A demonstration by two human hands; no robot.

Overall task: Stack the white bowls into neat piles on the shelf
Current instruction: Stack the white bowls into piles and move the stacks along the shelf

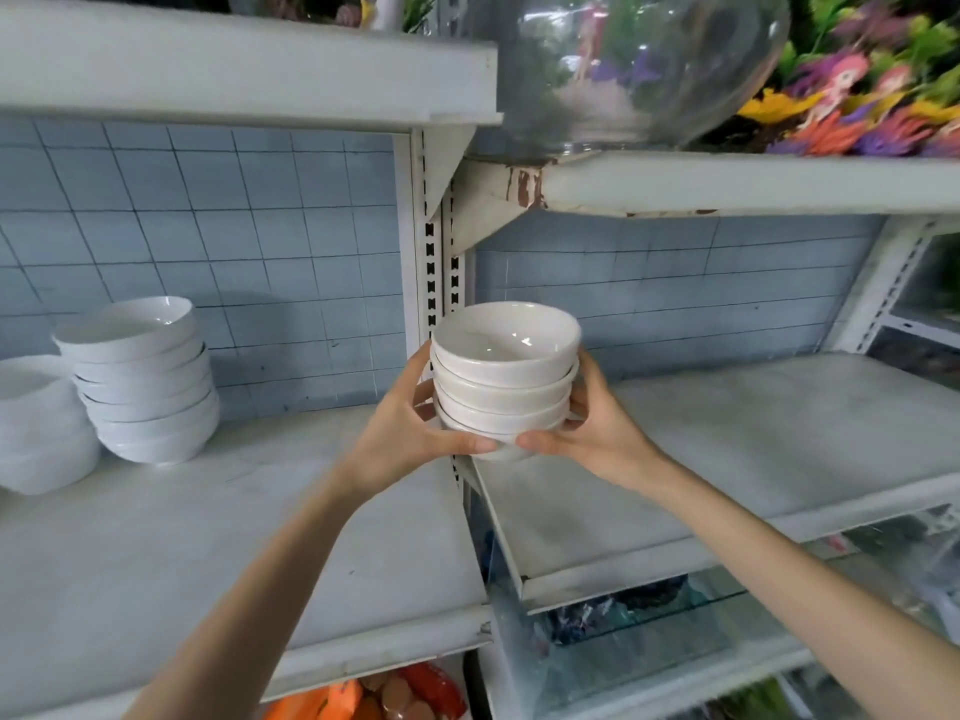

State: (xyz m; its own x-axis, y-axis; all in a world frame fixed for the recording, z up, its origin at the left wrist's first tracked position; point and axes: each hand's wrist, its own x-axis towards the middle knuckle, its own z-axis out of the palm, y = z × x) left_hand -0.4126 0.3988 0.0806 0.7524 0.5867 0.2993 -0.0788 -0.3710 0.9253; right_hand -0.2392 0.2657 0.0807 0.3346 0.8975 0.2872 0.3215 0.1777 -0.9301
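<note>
Several white bowls point(505, 376) sit nested in one stack, held up right in front of the slotted upright point(434, 262), not on the shelf point(779, 433) yet. Left hand point(410, 433) and right hand point(592, 428) both grip it, fingers point(457, 445) curled round the lower bowls. I'd keep it level, set it flat just beside the upright, and only then let go. The leaning pile point(143, 381) well left of the upright probably wants squaring.

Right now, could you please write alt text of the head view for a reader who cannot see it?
A left hand and a right hand hold a short stack of white bowls between them before white shelves. A taller, leaning pile of white bowls stands on the left shelf; a glass bowl sits on a higher shelf.
</note>
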